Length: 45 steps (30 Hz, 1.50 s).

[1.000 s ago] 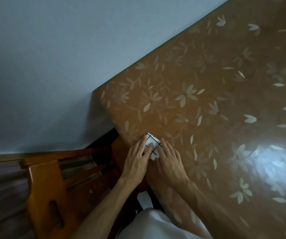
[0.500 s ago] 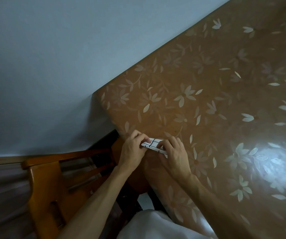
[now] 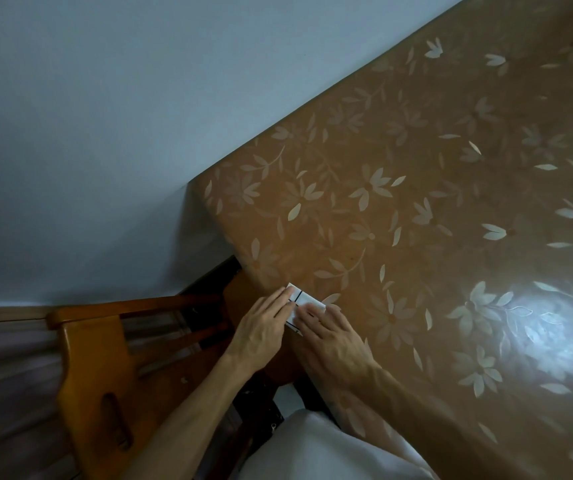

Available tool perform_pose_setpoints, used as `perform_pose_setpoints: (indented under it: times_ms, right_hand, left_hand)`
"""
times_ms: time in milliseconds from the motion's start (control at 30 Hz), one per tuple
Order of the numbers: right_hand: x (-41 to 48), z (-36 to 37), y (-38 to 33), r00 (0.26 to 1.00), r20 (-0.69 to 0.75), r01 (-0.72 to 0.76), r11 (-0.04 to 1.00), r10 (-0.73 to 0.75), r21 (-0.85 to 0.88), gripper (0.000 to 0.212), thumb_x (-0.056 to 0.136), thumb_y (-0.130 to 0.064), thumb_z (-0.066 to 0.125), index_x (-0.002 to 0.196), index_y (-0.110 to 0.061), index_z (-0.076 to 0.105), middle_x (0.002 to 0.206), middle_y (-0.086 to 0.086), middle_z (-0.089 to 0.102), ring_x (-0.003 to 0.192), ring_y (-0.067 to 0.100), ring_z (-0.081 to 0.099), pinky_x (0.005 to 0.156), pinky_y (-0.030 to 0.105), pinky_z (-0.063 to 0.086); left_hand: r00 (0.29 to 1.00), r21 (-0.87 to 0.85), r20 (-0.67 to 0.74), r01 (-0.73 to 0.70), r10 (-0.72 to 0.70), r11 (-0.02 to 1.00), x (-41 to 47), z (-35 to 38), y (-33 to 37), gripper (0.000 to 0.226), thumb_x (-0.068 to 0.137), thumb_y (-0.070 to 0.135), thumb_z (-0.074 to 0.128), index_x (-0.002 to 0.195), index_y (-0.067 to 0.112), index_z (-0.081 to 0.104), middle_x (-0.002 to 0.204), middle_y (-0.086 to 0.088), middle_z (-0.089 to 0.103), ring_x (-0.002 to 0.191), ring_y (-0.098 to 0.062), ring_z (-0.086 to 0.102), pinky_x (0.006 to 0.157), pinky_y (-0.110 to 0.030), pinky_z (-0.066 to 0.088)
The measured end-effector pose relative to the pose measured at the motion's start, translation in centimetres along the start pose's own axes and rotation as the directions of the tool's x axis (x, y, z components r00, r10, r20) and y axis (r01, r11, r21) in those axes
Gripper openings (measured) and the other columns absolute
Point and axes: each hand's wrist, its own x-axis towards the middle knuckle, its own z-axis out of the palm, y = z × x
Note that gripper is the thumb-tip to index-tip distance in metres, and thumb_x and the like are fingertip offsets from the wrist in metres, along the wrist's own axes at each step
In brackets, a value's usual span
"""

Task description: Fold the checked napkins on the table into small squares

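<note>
At the near left corner of the worktop [image 3: 416, 237], just right of the wooden chair [image 3: 94, 358], your left hand [image 3: 262, 329] lies flat. Its fingers are straight and close together, and their tips press on the left part of the checked napkin [image 3: 309, 300]. The napkin sits right at the worktop's edge, already folded down to a small white packet crossed by dark grid lines. The part that shows looks a little longer than it is wide. Your right hand [image 3: 335, 336] lies flat over its right part, fingers straight as well. Neither grip pinches anything; both are spread and bear down on the cloth. By my reading you are flattening a crease, and this napkin is close to its final shape. Your hands cover too much of it to tell whether one more fold is needed to make it square. Further right, across the brown floral surface to the bright glare [image 3: 555, 327], this is the only napkin the view shows. How many are finished or waiting cannot be judged from here.
</note>
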Motion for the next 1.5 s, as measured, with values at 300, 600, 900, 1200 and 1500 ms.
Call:
perform_pose_setpoints:
  times_ms: [300,600,900,1200,1500]
  right_hand:
    - [-0.5,0.9,-0.1,0.990,0.140,0.020,0.999,-0.015,-0.036,0.061,0.097,-0.045,0.038,0.147,-0.011,0.045,0.155,0.007,0.043,0.150,0.021,0.026,0.116,0.043,0.022]
    - [0.0,-0.6,-1.5,0.996,0.074,-0.052,0.998,0.054,-0.019,0.046,0.090,-0.040,0.047,0.124,-0.018,0.068,0.134,0.004,0.065,0.131,0.021,0.056,0.111,0.042,0.038]
    - [-0.1,-1.9,-1.8,0.914,0.345,-0.237,0.971,0.213,0.028,0.060,0.102,-0.042,0.041,0.156,-0.025,0.021,0.166,0.013,0.008,0.151,0.031,0.019,0.117,0.042,0.027]
    - [-2.1,-1.6,-2.6,0.928,0.287,-0.262,0.963,0.235,0.057,0.057,0.103,-0.039,0.039,0.156,-0.025,0.024,0.166,0.013,0.009,0.152,0.030,0.017,0.117,0.044,0.025]
    - [-5.5,-6.8,-5.1,0.974,0.108,-0.211,0.971,0.199,0.112,0.036,0.100,-0.029,0.046,0.131,-0.015,0.056,0.142,0.006,0.052,0.131,0.028,0.049,0.107,0.041,0.037]
  left_hand:
    - [0.992,0.034,0.109,0.051,-0.055,0.998,-1.2,0.3,-0.3,0.047,0.097,0.004,0.043,0.142,0.013,0.050,0.165,-0.004,0.022,0.153,-0.016,0.019,0.122,-0.041,0.027]
    - [0.976,0.024,0.089,0.197,-0.198,0.980,-2.1,-1.5,2.6,0.050,0.096,0.002,0.042,0.144,0.012,0.044,0.165,-0.007,0.025,0.154,-0.019,0.015,0.122,-0.039,0.024]
    - [0.869,-0.307,0.232,0.492,-0.438,0.814,-3.5,-1.9,7.2,0.054,0.101,0.008,0.044,0.153,0.013,0.030,0.163,-0.007,0.029,0.151,-0.020,0.026,0.122,-0.036,0.027]
    - [0.888,-0.219,0.193,0.454,-0.418,0.864,-4.3,-0.1,7.9,0.059,0.093,0.000,0.051,0.149,0.009,0.035,0.166,-0.013,0.015,0.153,-0.027,0.015,0.123,-0.038,0.023]
    - [0.829,-0.185,0.089,0.559,-0.553,0.808,-10.4,-3.8,12.8,0.049,0.100,0.013,0.051,0.148,0.015,0.040,0.152,-0.005,0.043,0.138,-0.025,0.043,0.109,-0.037,0.043]
